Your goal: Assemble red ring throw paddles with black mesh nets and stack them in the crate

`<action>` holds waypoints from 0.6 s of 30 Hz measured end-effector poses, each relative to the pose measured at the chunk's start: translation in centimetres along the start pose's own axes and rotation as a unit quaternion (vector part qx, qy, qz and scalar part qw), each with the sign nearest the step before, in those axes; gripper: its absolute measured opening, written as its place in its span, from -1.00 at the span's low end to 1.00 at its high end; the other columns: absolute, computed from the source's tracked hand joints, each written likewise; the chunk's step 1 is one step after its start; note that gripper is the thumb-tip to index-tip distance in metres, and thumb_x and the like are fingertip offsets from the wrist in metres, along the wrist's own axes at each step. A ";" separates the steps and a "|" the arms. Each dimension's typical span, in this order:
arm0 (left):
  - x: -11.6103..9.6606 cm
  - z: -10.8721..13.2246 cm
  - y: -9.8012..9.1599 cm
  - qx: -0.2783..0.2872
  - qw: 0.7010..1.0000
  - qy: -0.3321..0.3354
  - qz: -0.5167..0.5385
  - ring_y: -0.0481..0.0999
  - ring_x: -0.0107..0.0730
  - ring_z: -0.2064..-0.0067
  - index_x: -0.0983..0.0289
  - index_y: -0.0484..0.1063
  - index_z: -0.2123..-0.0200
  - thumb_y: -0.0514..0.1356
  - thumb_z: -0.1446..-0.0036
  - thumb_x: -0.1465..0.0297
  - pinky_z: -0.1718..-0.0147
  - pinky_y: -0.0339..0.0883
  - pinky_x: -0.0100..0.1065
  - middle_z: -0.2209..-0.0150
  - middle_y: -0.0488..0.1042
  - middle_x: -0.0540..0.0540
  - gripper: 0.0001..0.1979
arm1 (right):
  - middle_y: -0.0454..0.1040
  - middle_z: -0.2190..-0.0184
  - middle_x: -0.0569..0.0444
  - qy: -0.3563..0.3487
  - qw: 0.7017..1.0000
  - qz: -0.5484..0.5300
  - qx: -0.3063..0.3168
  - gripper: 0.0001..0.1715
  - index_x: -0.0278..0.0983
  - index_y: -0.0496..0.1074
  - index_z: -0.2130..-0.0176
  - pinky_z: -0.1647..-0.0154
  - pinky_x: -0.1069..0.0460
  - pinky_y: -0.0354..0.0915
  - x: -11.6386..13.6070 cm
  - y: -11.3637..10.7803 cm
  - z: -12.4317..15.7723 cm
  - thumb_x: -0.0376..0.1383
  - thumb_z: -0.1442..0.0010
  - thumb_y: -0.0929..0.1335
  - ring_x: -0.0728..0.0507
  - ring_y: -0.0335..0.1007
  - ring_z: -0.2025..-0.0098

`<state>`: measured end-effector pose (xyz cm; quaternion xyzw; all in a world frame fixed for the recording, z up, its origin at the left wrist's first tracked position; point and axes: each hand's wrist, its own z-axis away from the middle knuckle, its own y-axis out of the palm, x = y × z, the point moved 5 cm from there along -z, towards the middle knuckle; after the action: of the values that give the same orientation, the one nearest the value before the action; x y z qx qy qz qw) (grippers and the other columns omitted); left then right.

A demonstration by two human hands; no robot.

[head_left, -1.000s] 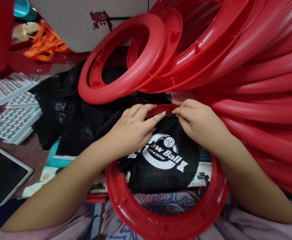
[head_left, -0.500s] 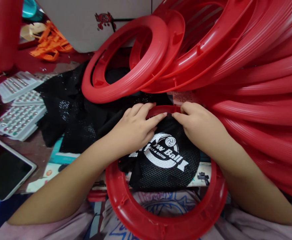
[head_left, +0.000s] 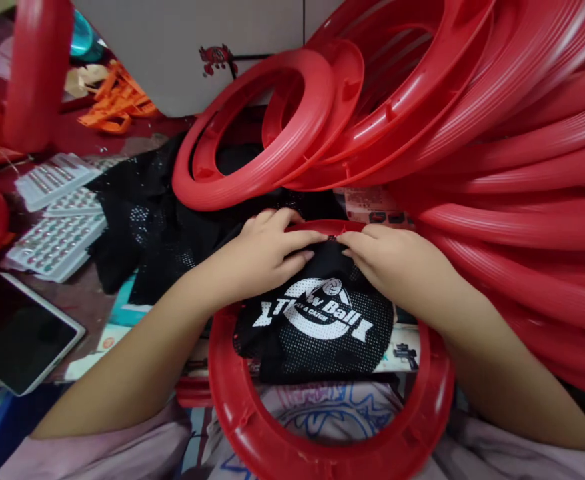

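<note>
A black mesh cloth (head_left: 337, 353) with a white printed ball logo lies across a red plastic ring (head_left: 229, 380). The ring's hollow, ribbed side faces up, and its near part rests over my lap. At the ring's far side, my left hand (head_left: 272, 257) holds the top edge of the cloth, index finger stretched along it and thumb below. My right hand (head_left: 387, 260) pinches that same edge from the other side, its fingertips almost meeting the left ones. What lies right under the fingertips is partly hidden.
Big red rings (head_left: 512, 180) are piled at the right and back, with a smaller pair of rings (head_left: 252, 183) leaning left. More black cloth (head_left: 147, 227) lies beneath these. Plastic trays of small metal balls (head_left: 57, 240) and a dark-screened tablet (head_left: 17, 333) sit at the left.
My right hand has flattened, its index finger now pointing along the cloth's edge. More of the logo's left side shows. The whole view has shifted slightly.
</note>
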<state>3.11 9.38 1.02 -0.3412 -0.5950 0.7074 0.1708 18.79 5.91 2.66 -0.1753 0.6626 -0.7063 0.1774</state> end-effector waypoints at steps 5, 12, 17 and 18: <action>0.3 0.4 -1.1 -0.078 0.995 -0.045 0.033 0.40 -0.06 -0.03 0.25 0.33 -0.17 0.15 -0.15 0.37 -0.08 0.23 -0.01 -0.04 0.47 0.17 -0.51 | 0.56 0.28 0.01 0.009 0.995 -0.049 0.083 -0.77 -0.24 0.49 0.11 0.42 0.00 0.08 0.7 -0.5 0.3 -0.33 -0.31 0.27 -0.21 0.50 0.24; 0.3 1.6 -2.3 -0.076 0.985 -0.102 -0.117 0.46 0.03 0.09 0.39 0.37 -0.06 0.09 -0.17 0.33 0.07 0.35 -0.05 0.14 0.52 0.27 -0.59 | 0.55 0.30 0.03 -0.022 0.996 -0.044 0.068 -0.81 -0.25 0.49 0.23 0.47 0.01 0.07 1.1 0.7 0.0 -0.38 -0.26 0.28 -0.18 0.50 0.29; 0.5 2.2 -2.9 -0.031 0.978 -0.094 -0.182 0.49 0.07 0.18 0.34 0.45 0.05 0.07 -0.18 0.18 0.15 0.38 0.02 0.24 0.51 0.25 -0.58 | 0.55 0.20 -0.03 -0.038 0.993 -0.103 0.033 -0.73 -0.32 0.53 0.17 0.29 -0.02 0.27 1.2 0.7 -0.5 -0.40 -0.27 0.25 -0.23 0.50 0.16; 0.6 2.1 -3.1 -0.046 0.980 -0.096 -0.169 0.49 0.06 0.16 0.34 0.46 0.05 0.03 -0.21 0.17 0.13 0.38 0.03 0.21 0.51 0.27 -0.57 | 0.55 0.19 -0.04 -0.047 0.991 -0.126 0.014 -0.73 -0.34 0.53 0.16 0.22 -0.03 0.29 1.2 0.4 -0.6 -0.41 -0.26 0.26 -0.23 0.48 0.13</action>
<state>0.72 8.91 3.93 -0.1735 -0.6894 0.6701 0.2137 17.46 5.79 2.23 -0.2882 0.6159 -0.7233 0.1201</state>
